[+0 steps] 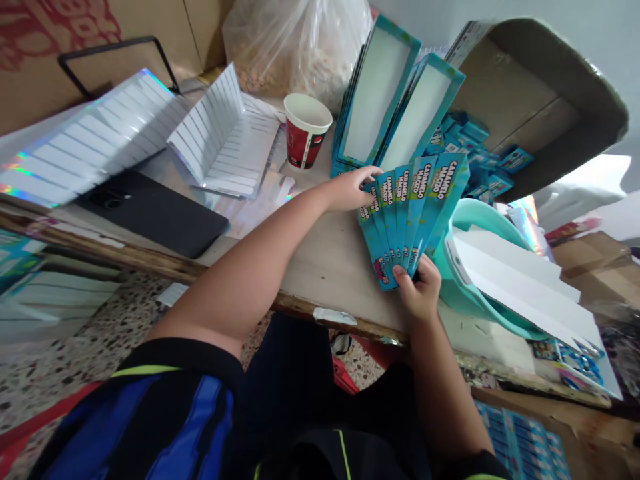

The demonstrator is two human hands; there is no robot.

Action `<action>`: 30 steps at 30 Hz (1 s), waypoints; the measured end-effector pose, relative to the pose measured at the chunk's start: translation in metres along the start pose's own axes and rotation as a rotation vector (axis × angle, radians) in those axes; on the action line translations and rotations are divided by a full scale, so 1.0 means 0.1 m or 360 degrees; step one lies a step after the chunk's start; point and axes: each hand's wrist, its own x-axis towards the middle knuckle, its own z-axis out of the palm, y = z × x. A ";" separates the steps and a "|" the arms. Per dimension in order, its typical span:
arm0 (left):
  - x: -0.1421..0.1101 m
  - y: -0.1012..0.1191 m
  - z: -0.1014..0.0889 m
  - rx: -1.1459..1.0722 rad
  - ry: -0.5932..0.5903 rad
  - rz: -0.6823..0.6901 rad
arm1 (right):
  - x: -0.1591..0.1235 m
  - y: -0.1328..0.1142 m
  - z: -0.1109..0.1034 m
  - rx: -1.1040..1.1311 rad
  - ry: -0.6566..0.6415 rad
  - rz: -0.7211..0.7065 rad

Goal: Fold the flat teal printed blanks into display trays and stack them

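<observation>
A fan of several flat blue cartons, printed "CARAMELO MACIZO", is spread above the table between my hands. My right hand grips its lower end, thumb on the front and fingers behind. At the upper left edge, my left hand is closed on the cartons, with its fingertips partly hidden behind them. Just beyond stand two stacks of teal-edged cartons with pale panels facing me. To the right of the fan sits a turquoise tub with white card strips lying in it.
A red paper cup stands near a clear plastic bag. Left are a dark phone and folded white lined sheets. A cardboard box on its side holds small blue packs. The table's wooden edge runs before me.
</observation>
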 end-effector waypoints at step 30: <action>-0.26 0.84 -0.62 0.1082 0.0589 0.0682 | -0.10 0.50 -2.40 -0.0840 -0.0695 0.0829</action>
